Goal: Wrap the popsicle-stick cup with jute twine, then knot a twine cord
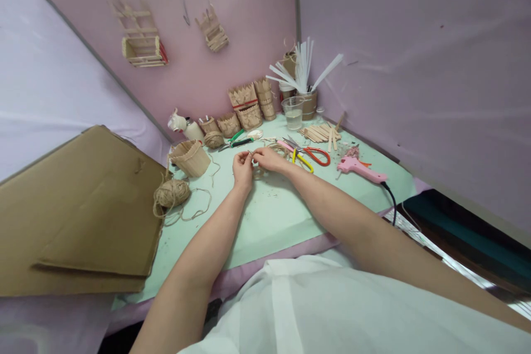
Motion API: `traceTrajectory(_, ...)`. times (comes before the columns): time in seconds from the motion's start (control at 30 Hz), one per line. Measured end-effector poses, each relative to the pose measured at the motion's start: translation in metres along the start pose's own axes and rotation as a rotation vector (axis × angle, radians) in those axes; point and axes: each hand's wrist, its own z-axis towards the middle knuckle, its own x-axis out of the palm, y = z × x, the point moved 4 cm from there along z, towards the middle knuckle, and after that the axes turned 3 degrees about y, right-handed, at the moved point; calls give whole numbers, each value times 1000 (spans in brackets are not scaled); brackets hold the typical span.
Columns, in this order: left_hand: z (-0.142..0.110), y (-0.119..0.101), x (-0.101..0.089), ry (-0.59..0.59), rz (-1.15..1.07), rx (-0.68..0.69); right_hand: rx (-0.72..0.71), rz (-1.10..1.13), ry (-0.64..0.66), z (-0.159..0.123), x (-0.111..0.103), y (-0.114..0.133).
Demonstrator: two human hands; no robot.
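Observation:
Over the middle of the table, my left hand (242, 169) and my right hand (267, 159) meet with fingertips pinched together. Whatever sits between them is too small to make out. Just below the right fingers lies a small pale loop (259, 173), perhaps of twine. Behind the right hand is a loose coil of jute twine (280, 149). Right of it lie yellow-handled scissors (303, 160) and red-handled scissors (318, 156). Pliers with green and black handles (241, 142) rest beyond the left hand.
At left stand a wooden-stick pot (191, 158), a twine ball (172, 193) and a large cardboard sheet (83, 210). Stick-covered pots (244, 105) line the back, beside a plastic cup of liquid (293, 115). Craft sticks (320, 133) and a corded pink glue gun (360, 169) lie right.

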Motion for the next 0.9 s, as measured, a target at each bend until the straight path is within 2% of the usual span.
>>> traceTrajectory(0.2,0,-1,1,23,6,40,33,60,-26,2,-2,-2)
traceTrajectory(0.4,-5,-7,6,72,71,142,73,245,-67,3,-4,-5)
traceTrajectory(0.6,-6,-8,6,75,122,137,103,345,-56,2,-4,-8)
traceTrajectory(0.77,-4,-2,3,36,185,122,69,350,-129,2,-9,-8)
traceTrajectory(0.9,-2,2,4,73,199,64,33,325,-153,5,-10,-9)
